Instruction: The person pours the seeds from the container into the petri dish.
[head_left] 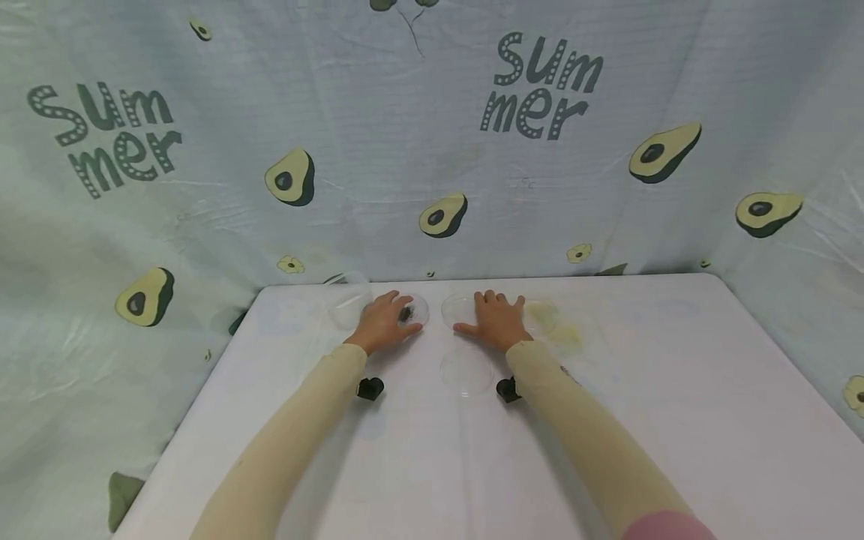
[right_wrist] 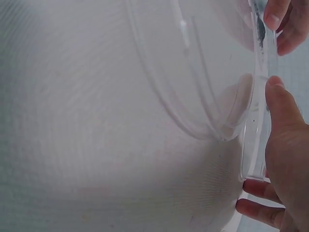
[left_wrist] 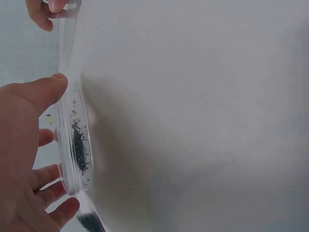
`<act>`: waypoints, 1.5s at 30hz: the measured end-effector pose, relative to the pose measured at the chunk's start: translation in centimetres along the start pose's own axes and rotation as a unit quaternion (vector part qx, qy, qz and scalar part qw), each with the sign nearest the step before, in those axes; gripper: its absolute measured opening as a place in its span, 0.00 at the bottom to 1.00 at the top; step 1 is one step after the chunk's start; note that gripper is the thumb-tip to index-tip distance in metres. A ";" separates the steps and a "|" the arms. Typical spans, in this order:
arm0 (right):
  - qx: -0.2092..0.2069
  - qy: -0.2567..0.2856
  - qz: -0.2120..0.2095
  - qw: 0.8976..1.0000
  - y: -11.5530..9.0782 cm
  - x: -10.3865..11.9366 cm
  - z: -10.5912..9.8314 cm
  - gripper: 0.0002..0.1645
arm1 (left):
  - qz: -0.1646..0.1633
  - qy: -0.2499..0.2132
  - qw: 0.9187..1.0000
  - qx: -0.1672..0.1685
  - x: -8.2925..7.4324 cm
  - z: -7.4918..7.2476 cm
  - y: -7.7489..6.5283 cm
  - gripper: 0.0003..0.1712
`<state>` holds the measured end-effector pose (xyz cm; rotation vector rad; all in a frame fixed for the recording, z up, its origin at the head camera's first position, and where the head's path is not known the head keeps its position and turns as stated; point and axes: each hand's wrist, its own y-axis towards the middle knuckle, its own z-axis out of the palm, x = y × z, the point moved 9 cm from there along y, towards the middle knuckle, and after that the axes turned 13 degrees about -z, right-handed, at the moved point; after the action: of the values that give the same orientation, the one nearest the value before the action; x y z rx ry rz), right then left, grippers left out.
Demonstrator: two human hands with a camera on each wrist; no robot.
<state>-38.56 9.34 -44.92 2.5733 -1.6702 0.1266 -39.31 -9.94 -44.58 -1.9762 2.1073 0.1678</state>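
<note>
My left hand spans a clear round petri dish, with dark grains heaped inside it. In the left wrist view, the thumb lies at one end of the rim and the fingers at the other. To the right, my right hand grips another clear petri dish by its rim, thumb on the near-left side. Few or no contents show in this dish from the right wrist. A clear round dish or lid lies on the table just in front of it.
Another clear dish is left of my left hand. Right of my right hand is a clear dish with pale yellow contents, beside a similar yellowish patch. The white table ends at an avocado-print curtain.
</note>
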 end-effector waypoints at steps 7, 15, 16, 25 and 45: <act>-0.001 -0.004 -0.004 1.000 0.2 0.3 0.1 0.55 | 0.014 -0.009 1.000 -0.005 0.3 -0.5 -0.2 0.39; 0.005 0.015 0.000 1.000 -0.1 -0.1 0.4 0.57 | 0.078 -0.035 0.995 -0.043 -0.4 -2.6 -1.4 0.35; 0.004 0.019 0.000 1.000 -0.1 -0.1 0.4 0.57 | 0.083 -0.037 0.995 -0.050 -0.4 -2.9 -1.6 0.34; 0.006 0.037 0.008 0.999 -0.2 -0.4 0.4 0.57 | 0.083 -0.032 0.985 -0.150 1.3 -5.7 -1.8 0.31; 0.004 0.036 0.010 0.999 0.1 -0.7 0.5 0.56 | -0.063 -0.129 0.978 -0.153 8.6 -6.8 -1.7 0.50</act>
<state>-38.96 9.91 -45.53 2.5266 -1.6746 0.2245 -38.78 -20.04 -40.12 -2.1111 1.8738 0.7221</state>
